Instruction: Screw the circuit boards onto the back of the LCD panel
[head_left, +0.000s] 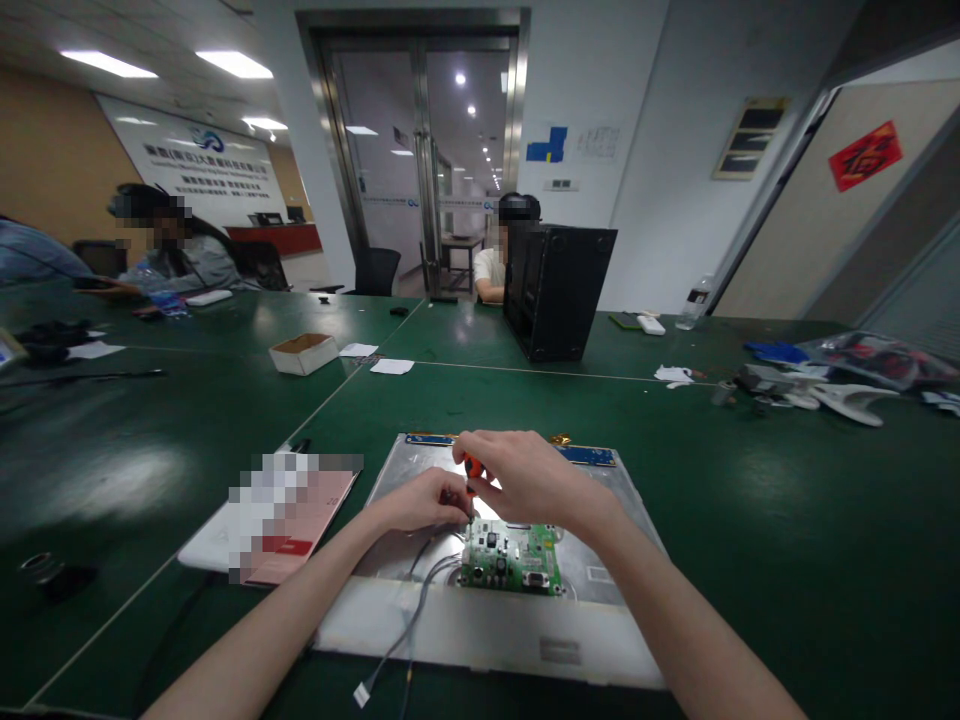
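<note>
My right hand (517,475) is wrapped round the orange-and-black handle of a screwdriver (472,468), held upright with its shaft pointing down. The tip is at the upper left corner of a green circuit board (506,555). Close by the shaft, the fingers of my left hand (431,500) are pinched together at that corner; what is between them is hidden. The board lies on the silver metal back of a flat display panel (390,480). Grey cables (424,600) run from the board's left side to a loose white connector (362,693) beyond the panel's near edge.
A pink booklet (307,525) and white papers lie left of the panel. Farther back are an open cardboard box (304,354) and a black computer case (559,290). Assorted parts (795,385) and a bottle (694,303) stand at right. Other people sit across the green table.
</note>
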